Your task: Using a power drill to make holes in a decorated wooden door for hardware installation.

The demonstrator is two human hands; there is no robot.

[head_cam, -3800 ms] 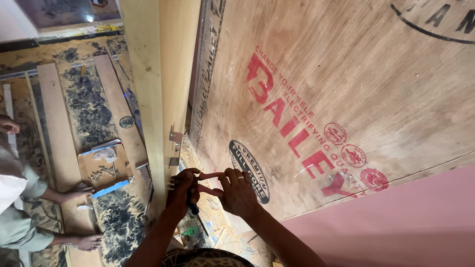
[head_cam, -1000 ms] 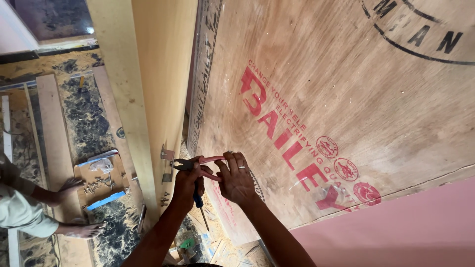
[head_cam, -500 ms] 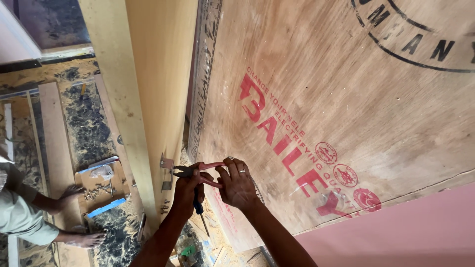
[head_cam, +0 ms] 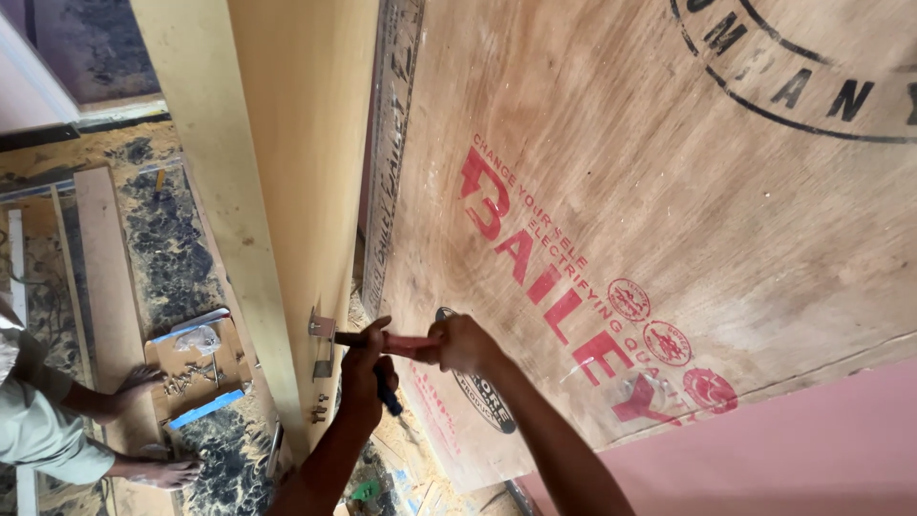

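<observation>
Screwdriver with a red handle is gripped by the right hand and steadied by the closed left hand at a metal bracket (fixing seems under way), so straight, firm pressure is judged necessary.

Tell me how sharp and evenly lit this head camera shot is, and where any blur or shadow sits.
Head view: soft daylight, no harsh glare; the stamped brown plywood sheet is crisp; the left hand and right hand on the red-handled tool are slightly soft; the gap beside the pale wooden board lies in shadow.
</observation>
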